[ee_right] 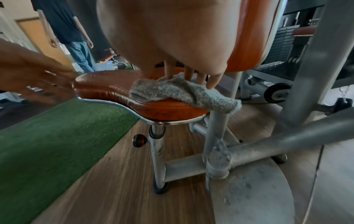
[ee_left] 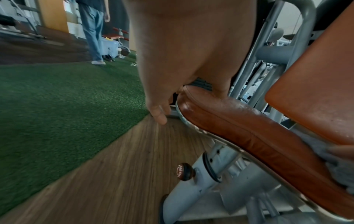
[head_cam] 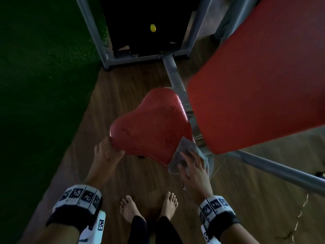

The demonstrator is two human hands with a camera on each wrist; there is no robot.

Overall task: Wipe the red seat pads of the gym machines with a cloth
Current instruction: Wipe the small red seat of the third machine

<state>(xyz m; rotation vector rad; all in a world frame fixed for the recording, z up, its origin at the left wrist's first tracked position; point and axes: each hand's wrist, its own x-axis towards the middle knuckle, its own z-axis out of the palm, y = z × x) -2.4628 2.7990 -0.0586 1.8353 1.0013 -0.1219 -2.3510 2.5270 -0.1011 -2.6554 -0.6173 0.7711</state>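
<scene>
A person stands barefoot over a gym machine, both hands on its red seat (head_cam: 149, 127). At the far left, from 9 to 11 o'clock in the head view, lies green turf (head_cam: 44, 76), meeting the wood floor (head_cam: 109, 173) along a diagonal edge. The left hand (head_cam: 105, 152) holds the seat's near-left corner, at about 8 o'clock from the seat's middle; the thumb lies on the top edge and the fingers reach past the rim and down, though how tightly they curl under it cannot be told. The left wrist view shows one finger (ee_left: 159, 112) hanging down beside the rim. The seat sits near the centre of the head view, heart-shaped, its surface glistening with droplets. On its near-right corner, at about 5 o'clock from the seat's middle, lies a grey cloth (head_cam: 186, 155), part of it drooping over the edge. The right hand (head_cam: 195, 171) rests flat on the cloth, fingers spread and nearly straight, pressing it to the pad rather than gripping it. At upper right, from 1 to 3 o'clock, a large red back pad (head_cam: 260, 71) tilts above the seat on the grey frame (head_cam: 281, 171). In the wrist views another person (ee_right: 72, 37) stands in the background.
</scene>
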